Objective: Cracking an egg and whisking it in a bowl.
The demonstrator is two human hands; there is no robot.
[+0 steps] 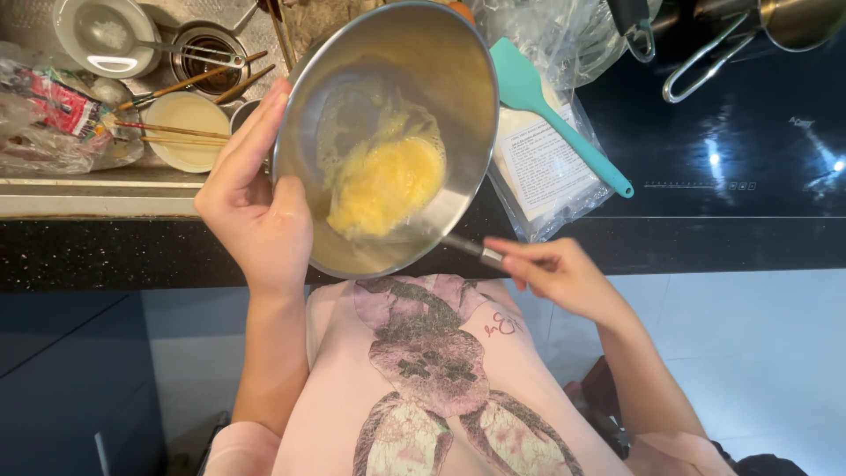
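whisk head [352, 123] blurred inside tilted bowl [458, 97]

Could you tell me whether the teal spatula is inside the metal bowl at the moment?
No, the teal spatula lies on a clear plastic bag on the counter, to the right of the metal bowl held by the left hand.

batter [388, 181] in bowl [441, 62], spatula [551, 110] right, sink [88, 189] left

We see a tilted steel bowl [388, 132] at upper centre, yellow batter [385, 181] pooled low, whisk handle [476, 249] at its lower right rim.
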